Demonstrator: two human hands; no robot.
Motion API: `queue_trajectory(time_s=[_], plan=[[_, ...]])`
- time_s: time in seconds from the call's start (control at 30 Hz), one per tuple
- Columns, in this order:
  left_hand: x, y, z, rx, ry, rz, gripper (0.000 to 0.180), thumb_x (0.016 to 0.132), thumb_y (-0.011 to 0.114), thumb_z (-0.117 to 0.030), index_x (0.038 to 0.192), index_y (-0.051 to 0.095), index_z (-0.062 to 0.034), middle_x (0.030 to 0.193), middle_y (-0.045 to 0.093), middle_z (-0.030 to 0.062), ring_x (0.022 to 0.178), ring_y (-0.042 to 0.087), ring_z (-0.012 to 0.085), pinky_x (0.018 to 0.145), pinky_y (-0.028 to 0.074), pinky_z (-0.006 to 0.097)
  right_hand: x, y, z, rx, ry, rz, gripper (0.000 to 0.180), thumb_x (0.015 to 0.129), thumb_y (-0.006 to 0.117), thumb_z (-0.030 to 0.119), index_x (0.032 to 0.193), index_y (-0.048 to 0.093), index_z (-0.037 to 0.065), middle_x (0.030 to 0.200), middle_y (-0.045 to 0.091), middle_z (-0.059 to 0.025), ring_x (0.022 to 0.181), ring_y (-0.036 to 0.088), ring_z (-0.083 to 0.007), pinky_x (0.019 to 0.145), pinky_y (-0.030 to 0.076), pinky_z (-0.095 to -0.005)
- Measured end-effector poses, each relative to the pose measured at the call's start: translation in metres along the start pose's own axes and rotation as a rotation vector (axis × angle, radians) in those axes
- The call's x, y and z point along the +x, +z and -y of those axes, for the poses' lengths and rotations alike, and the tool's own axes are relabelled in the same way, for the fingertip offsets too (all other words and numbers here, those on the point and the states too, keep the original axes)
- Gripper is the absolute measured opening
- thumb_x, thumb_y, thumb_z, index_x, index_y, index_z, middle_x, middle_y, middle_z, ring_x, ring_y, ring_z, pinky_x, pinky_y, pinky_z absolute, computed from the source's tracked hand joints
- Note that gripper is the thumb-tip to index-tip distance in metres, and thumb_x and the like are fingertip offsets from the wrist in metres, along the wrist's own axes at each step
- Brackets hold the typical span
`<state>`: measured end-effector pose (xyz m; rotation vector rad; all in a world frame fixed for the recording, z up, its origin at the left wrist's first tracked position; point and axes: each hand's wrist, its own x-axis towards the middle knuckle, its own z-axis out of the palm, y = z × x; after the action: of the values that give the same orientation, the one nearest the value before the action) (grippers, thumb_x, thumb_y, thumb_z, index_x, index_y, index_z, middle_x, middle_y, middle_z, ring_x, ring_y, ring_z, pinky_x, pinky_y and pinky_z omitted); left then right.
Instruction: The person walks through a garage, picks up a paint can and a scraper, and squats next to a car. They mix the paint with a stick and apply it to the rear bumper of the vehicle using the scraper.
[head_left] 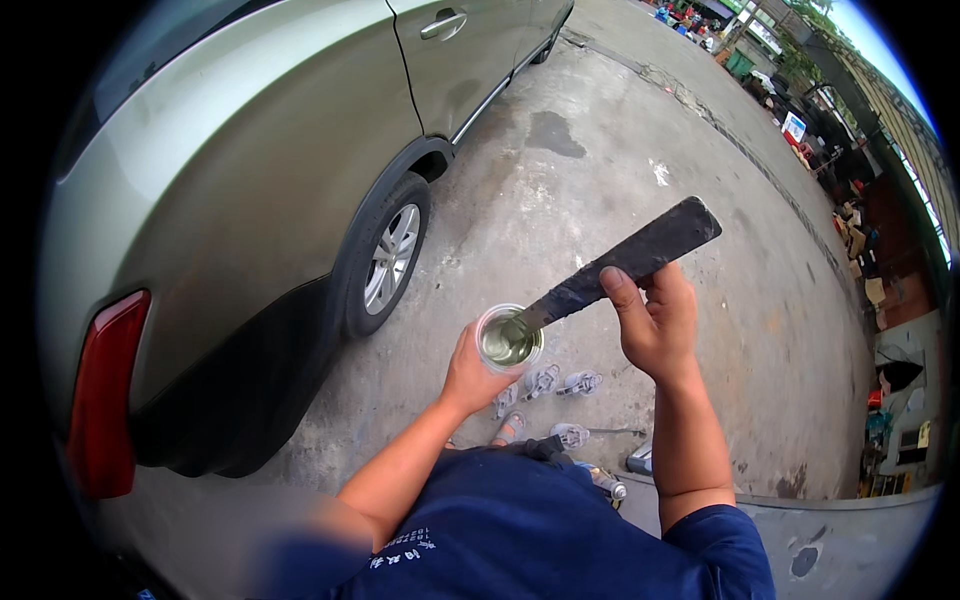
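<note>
Hands: left (470, 375) grips round tin can (509, 339), right (655, 320) flat dark stirring paddle (620, 265).

Single head-mounted fisheye, looking steeply down from the wearer's head, slightly forward; straight edges bow toward the dark rim. Close range on both hands, left hand (470, 375) and right hand (655, 325), forearms entering from the bottom edge over the blue shirt (540, 540). Beyond: concrete ground (600, 180), car (250, 170) flank filling the left side, street clutter far upper right; no second view to overlap.
</note>
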<state>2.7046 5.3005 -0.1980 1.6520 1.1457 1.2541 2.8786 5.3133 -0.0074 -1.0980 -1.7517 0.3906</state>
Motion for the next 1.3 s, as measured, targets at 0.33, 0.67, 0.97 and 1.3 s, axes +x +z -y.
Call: queue_trajectory(time_s=[0.33,0.67,0.97,1.3], plan=[[-0.001,-0.001,-0.004,0.011,-0.036,0.022,0.075,0.064,0.084,-0.019,0.127,0.047,-0.0014,0.119,0.059,0.0148,0.112,0.057,0.027,0.095,0.044,0.037,-0.002,0.004,0.008,0.03,-0.011,0.034,0.011,0.085,0.065,0.005,0.093,0.06,0.0,0.074,0.066,-0.0115,0.063,0.064,-0.018,0.056,0.048,-0.028],[0.006,-0.002,-0.009,-0.064,-0.056,0.069,0.07,0.064,0.082,-0.017,0.125,0.05,-0.0044,0.118,0.058,0.0139,0.111,0.057,0.0289,0.095,0.044,0.037,-0.001,0.004,0.015,-0.021,-0.062,0.126,0.012,0.084,0.068,0.005,0.092,0.061,-0.001,0.075,0.065,-0.0104,0.062,0.061,-0.0171,0.057,0.047,-0.0283],[0.011,-0.007,-0.013,-0.101,-0.071,0.093,0.064,0.064,0.081,-0.019,0.121,0.053,-0.0071,0.114,0.059,0.0132,0.107,0.057,0.0301,0.094,0.044,0.039,0.002,0.004,0.013,-0.002,0.009,0.116,0.01,0.084,0.068,0.006,0.09,0.063,0.0,0.077,0.068,-0.0101,0.067,0.064,-0.0159,0.061,0.049,-0.0289],[0.015,-0.012,-0.005,-0.093,-0.093,0.17,0.071,0.063,0.081,-0.019,0.125,0.05,-0.0066,0.118,0.058,0.014,0.112,0.055,0.0301,0.096,0.043,0.039,0.002,0.002,0.019,-0.101,-0.188,0.266,0.009,0.081,0.068,0.003,0.088,0.064,0.0,0.076,0.066,-0.0106,0.067,0.064,-0.0226,0.061,0.048,-0.0306]])
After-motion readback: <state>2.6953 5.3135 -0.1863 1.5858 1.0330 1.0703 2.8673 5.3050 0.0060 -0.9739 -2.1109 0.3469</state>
